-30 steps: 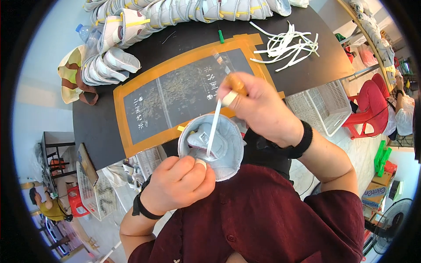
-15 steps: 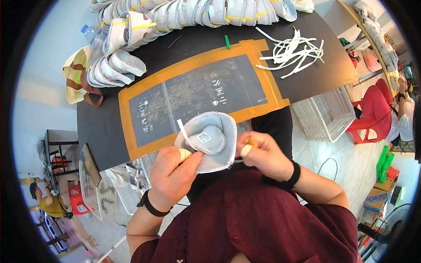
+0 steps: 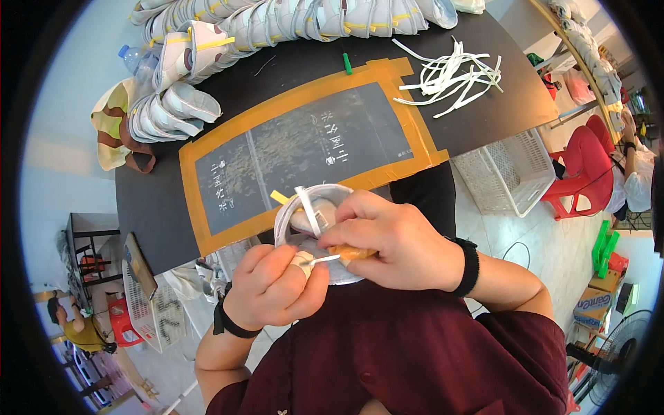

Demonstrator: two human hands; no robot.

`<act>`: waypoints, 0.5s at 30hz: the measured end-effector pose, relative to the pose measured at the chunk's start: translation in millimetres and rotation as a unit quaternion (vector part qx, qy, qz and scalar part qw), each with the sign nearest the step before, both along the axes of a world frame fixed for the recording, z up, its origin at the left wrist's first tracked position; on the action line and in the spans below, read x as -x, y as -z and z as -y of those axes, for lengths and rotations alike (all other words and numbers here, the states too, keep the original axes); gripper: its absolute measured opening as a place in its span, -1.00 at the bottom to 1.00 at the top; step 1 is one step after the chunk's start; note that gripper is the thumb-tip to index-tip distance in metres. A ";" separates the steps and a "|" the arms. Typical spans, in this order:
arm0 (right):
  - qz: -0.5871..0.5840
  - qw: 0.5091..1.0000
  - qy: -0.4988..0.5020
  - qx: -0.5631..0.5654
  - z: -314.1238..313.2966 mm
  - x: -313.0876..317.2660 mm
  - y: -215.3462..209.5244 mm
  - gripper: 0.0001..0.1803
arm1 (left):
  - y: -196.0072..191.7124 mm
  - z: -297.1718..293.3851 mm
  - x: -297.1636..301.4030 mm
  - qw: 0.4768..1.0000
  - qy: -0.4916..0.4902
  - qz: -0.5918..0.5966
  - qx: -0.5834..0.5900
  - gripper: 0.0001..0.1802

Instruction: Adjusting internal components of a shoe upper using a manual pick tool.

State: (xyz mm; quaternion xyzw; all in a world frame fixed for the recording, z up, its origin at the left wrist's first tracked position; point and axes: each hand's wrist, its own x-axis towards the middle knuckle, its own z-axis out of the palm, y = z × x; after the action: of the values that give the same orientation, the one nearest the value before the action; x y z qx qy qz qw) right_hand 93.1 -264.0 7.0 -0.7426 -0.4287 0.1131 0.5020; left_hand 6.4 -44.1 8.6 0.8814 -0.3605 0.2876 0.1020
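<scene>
A grey-lined shoe upper (image 3: 282, 225) is in front of my body, its opening turned up and partly hidden behind my hands. A white lace-like strip (image 3: 306, 205) stands out of it, with a yellow tab at its far left edge. My left hand (image 3: 273, 287) is closed on the near left edge of the upper, a cream finger cover on one finger. My right hand (image 3: 404, 245) reaches across the opening with curled fingers. Between its orange-covered finger and my left fingertips runs a short, thin white strip (image 3: 325, 259).
A dark table (image 3: 155, 207) bears a mat framed in orange tape (image 3: 273, 142). Along its back lie stacked shoe uppers (image 3: 277, 28), a green stick (image 3: 347, 63) and loose white strips (image 3: 449, 76). White crates (image 3: 501, 173) stand on the floor; people sit at both sides.
My right hand has moved left over the upper, its fingers meeting my left hand. The upper has tilted and its yellow tab now shows.
</scene>
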 end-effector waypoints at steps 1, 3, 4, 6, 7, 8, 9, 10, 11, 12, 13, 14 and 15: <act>-0.003 1.000 0.004 0.011 0.6 0.5 1.2 -0.70 | 1.9 -1.0 -0.1 1.000 -0.003 0.021 -0.017 -0.73; -0.014 1.000 0.016 0.015 -0.6 4.0 2.0 -0.71 | 3.2 -2.1 1.7 0.999 -0.007 0.039 -0.035 -0.74; -0.024 0.999 0.029 0.018 -1.8 6.3 2.6 -0.72 | 3.1 -1.7 3.7 0.999 0.002 0.034 -0.042 -0.71; -0.047 0.998 0.043 0.017 -6.4 6.4 6.7 -0.73 | 3.2 -2.6 5.8 0.998 0.011 0.029 -0.047 -0.67; -0.066 0.996 0.058 0.016 -7.6 5.6 8.7 -0.73 | 2.8 -3.7 6.1 0.998 0.008 0.034 -0.056 -0.67; -0.066 0.996 0.057 0.017 -6.6 5.7 9.9 -0.73 | 2.2 -4.3 6.3 0.997 0.005 0.040 -0.065 -0.66; -0.060 0.997 0.050 0.010 -5.3 6.0 10.6 -0.73 | 0.2 -4.5 6.0 0.997 0.004 0.040 -0.066 -0.66; -0.055 0.998 0.043 0.003 -4.8 6.1 10.8 -0.74 | -2.1 -4.4 5.1 0.997 0.006 0.039 -0.067 -0.66; -0.054 0.998 0.041 0.003 -5.4 6.0 10.1 -0.74 | -3.5 -4.3 4.1 0.997 0.007 0.038 -0.069 -0.66; -0.056 0.998 0.039 0.003 -5.2 6.9 9.3 -0.75 | -3.5 -3.7 3.5 0.997 0.007 0.038 -0.069 -0.66; -0.057 0.998 0.037 0.002 -5.1 7.9 8.9 -0.76 | -3.5 -3.1 2.6 0.996 0.008 0.042 -0.074 -0.66; -0.057 0.998 0.037 0.002 -5.4 9.3 10.0 -0.76 | -3.4 -2.8 1.7 0.996 0.009 0.047 -0.080 -0.67; -0.084 0.995 0.044 0.007 -6.3 10.4 11.8 -0.76 | -2.7 -3.7 0.0 0.996 0.010 0.047 -0.080 -0.67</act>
State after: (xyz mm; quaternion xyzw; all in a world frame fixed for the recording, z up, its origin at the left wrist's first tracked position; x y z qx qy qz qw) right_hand 82.7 -257.7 -4.7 -0.7523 -0.3508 0.1554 0.5356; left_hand 6.5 -40.4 11.2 0.8687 -0.3951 0.2983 0.0172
